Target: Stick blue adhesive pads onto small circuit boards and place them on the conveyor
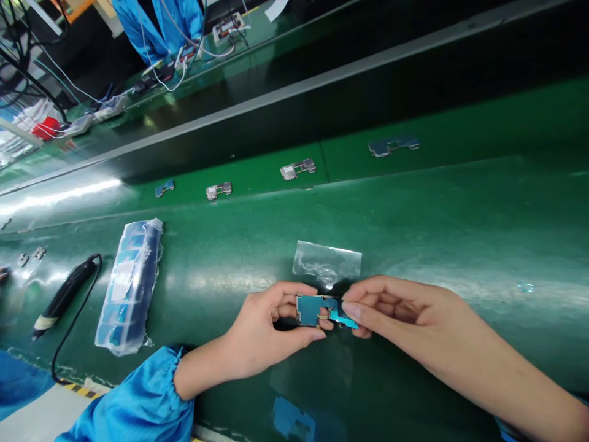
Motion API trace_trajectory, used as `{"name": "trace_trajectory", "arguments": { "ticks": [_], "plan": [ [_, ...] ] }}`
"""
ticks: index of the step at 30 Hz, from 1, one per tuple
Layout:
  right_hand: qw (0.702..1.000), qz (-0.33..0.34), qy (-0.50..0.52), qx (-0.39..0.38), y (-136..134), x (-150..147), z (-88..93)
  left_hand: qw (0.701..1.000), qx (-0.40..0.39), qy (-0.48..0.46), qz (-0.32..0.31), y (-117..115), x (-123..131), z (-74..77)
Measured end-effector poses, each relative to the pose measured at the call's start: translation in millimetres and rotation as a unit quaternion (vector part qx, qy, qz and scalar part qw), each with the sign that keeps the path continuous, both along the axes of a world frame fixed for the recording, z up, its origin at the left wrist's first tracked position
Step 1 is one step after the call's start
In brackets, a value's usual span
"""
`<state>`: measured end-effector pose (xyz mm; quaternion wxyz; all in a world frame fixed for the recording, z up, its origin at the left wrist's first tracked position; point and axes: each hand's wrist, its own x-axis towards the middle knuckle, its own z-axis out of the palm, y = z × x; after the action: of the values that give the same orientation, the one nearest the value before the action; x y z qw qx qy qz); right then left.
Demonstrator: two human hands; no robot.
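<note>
A small blue circuit board (308, 310) with a cut-out is held level above the green table mat. My left hand (255, 328) grips its left end, thumb along the near edge and fingers behind. The board's right end, a shiny brighter blue, lies between the thumb and fingers of my right hand (405, 307). Whether that shiny part is a film or the board itself, I cannot tell. Just beyond my hands lies a clear plastic sheet (327, 261). Nearer to me, a flat blue piece shaped like a board (294, 420) shows at the bottom edge.
To the left are a clear bag of blue pieces (129, 288) and a black corded hand tool (67, 298). Several boards, one silvery (298, 169), lie along a green strip (343, 156) behind. A person in blue sleeves (161, 27) is across the line, beside cables.
</note>
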<state>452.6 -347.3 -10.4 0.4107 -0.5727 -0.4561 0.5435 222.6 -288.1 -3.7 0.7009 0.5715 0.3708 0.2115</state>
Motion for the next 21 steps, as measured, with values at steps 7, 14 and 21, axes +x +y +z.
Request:
{"name": "trace_trajectory", "arguments": {
  "ticks": [7,14,21],
  "plan": [
    [1.000,-0.005,0.021,-0.019,0.7,-1.1,-1.9,1.000,0.013,0.002,0.004,-1.2,-0.4,-2.4],
    [0.998,0.001,0.031,-0.057,3.6,-2.4,6.1,1.000,0.014,0.014,0.008,-2.3,-1.4,-0.1],
    [0.998,0.007,0.029,-0.058,0.6,-1.4,3.9,1.000,0.014,0.003,0.010,-3.3,0.0,0.0]
  ]
}}
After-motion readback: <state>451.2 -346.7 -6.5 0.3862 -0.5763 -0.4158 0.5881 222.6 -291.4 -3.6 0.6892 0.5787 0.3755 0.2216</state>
